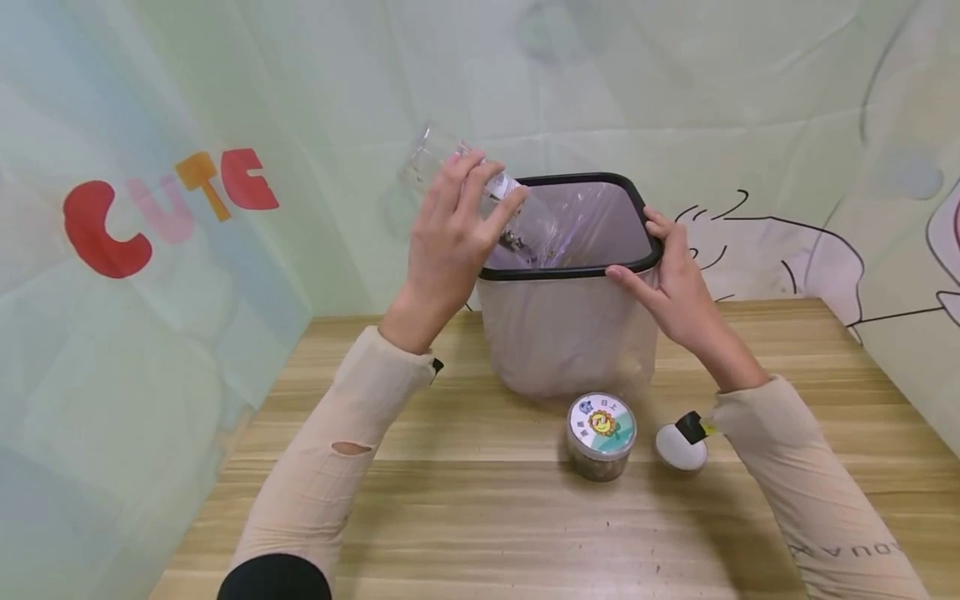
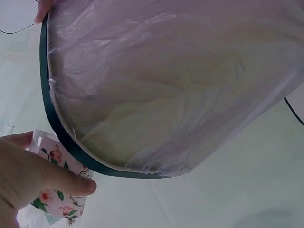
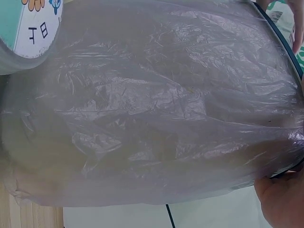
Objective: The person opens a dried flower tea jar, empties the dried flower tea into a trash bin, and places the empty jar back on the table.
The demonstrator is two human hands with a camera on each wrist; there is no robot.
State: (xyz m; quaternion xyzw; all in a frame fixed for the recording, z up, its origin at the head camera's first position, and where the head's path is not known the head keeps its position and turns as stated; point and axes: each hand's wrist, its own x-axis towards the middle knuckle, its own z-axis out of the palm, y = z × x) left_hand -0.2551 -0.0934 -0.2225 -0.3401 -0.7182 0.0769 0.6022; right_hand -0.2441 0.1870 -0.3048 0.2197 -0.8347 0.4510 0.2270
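Note:
My left hand grips a clear jar with a pink floral label. In the head view the jar is tipped, its lower end inside the waste bin, with dark bits showing there. The left wrist view shows the thumb across the jar's flowered label, beside the dark rim. My right hand holds the bin's black rim at the right, thumb in front and fingers behind. A thin plastic liner covers the bin's outside in the right wrist view.
A round lidded tub with a sunflower picture stands just in front of the bin. To its right, under the right wrist, lies a white round lid. Small dark crumbs dot the wooden table. A printed cloth hangs behind.

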